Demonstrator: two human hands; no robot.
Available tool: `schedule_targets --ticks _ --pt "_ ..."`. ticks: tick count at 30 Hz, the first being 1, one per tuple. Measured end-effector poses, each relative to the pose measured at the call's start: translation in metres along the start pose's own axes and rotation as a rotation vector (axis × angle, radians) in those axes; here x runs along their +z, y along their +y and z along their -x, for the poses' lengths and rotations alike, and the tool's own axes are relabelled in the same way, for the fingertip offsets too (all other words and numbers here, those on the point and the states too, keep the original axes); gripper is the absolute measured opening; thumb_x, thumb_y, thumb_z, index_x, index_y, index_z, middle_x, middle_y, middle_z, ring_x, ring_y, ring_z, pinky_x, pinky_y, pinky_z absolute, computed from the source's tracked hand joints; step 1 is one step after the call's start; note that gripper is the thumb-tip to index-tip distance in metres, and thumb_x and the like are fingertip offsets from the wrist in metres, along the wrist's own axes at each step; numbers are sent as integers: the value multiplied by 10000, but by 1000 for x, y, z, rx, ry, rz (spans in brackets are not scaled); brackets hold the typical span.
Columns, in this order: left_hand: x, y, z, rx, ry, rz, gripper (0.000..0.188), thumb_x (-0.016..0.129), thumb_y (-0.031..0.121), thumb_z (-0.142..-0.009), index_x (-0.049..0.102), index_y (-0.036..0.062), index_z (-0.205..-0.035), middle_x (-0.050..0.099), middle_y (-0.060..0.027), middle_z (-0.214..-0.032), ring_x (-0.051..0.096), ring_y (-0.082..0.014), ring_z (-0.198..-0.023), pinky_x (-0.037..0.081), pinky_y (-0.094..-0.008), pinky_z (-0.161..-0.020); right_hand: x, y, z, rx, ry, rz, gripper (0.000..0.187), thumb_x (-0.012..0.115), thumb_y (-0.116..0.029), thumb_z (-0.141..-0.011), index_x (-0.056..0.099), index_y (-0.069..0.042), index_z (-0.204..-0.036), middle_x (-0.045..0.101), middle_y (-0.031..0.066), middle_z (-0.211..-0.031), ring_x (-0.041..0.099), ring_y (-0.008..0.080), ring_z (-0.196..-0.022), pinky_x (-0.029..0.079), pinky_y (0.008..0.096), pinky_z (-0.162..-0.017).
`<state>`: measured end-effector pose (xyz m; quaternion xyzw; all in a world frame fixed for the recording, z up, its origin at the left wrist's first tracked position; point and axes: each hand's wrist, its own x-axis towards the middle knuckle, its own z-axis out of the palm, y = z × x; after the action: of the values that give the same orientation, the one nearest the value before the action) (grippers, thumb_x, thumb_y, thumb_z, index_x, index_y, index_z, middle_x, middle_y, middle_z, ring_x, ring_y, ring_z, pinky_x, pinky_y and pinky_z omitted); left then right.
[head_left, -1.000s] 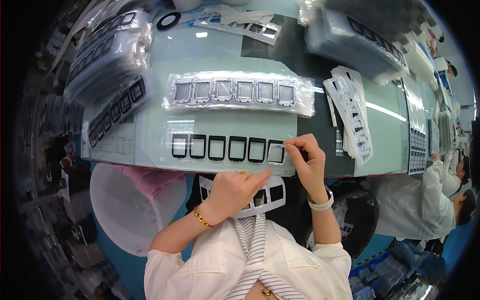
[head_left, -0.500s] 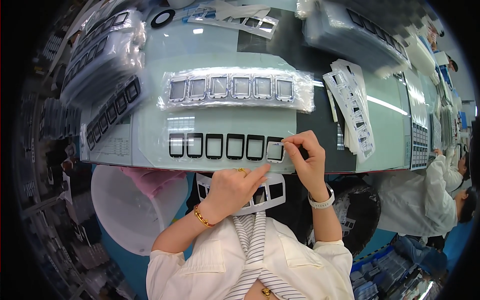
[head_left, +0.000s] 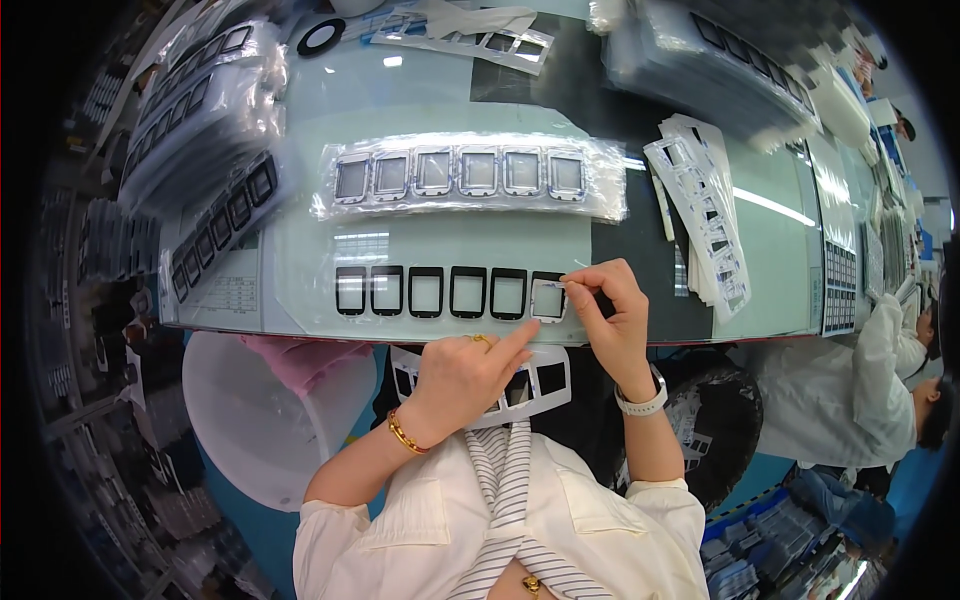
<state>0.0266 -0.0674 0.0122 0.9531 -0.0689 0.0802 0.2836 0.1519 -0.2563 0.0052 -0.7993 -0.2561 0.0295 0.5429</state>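
Observation:
A row of several small black rectangular frames (head_left: pixel 430 291) lies along the near edge of the pale green table (head_left: pixel 450 235). My right hand (head_left: pixel 615 320) pinches the corner of a pale film piece (head_left: pixel 547 299) that sits on the rightmost frame. My left hand (head_left: pixel 465 375) is curled just below the table edge, with its index finger stretched toward that same frame. It rests over a white cut-out sheet (head_left: pixel 550 380) on my lap. Whether it grips the sheet is hidden.
A clear bag of silver-edged panels (head_left: pixel 460 172) lies behind the row. White die-cut sheets (head_left: pixel 705 225) are stacked at the right, bagged frames (head_left: pixel 200 90) at the left. A white tub (head_left: pixel 250 420) with a pink cloth (head_left: pixel 300 355) sits lower left. A co-worker in white (head_left: pixel 860 390) stands at the right.
Both hands stay at the rightmost frame. My right hand's pinch on the film has shifted slightly, and my left index finger points closer to the frame.

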Motion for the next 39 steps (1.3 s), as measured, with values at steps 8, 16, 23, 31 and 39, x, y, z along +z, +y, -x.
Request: schedule_targets --ticks 8,16,23,31,39 --pt "3 -1 -2 39 14 -2 383 766 270 -927 727 155 -1289 584 -17 -634 598 -196 -505 463 -355 -468 1 2 0 -26 17 36 60 730 4 -935 744 8 -993 674 55 -909 587 135 -805 480 261 -730" --pt "6 5 -8 64 42 -6 341 770 256 -921 733 164 -1248 558 -11 -619 596 -194 -508 465 -351 -473 2 4 0 -63 28 59 75 734 15 -925 750 3 -997 678 56 -898 593 140 -805 490 265 -716" --pt "10 14 -15 69 7 12 316 762 264 -929 732 164 -1228 582 -11 -630 613 -194 -519 477 -345 -484 1 3 2 -44 27 67 71 737 4 -920 756 -6 -988 676 56 -886 597 144 -804 493 271 -710" --pt "12 14 -15 47 4 26 296 756 264 -936 726 159 -1211 620 -26 -639 633 -201 -522 484 -348 -487 0 1 -1 -16 30 47 81 727 -2 -916 745 8 -994 666 94 -1021 633 198 -937 507 308 -799" --pt "14 13 -14 59 33 33 298 760 259 -928 725 163 -1208 614 -25 -623 629 -204 -510 486 -347 -483 5 1 -4 -69 29 169 78 710 -12 -940 730 17 -1010 645 112 -1081 644 223 -933 515 323 -773"
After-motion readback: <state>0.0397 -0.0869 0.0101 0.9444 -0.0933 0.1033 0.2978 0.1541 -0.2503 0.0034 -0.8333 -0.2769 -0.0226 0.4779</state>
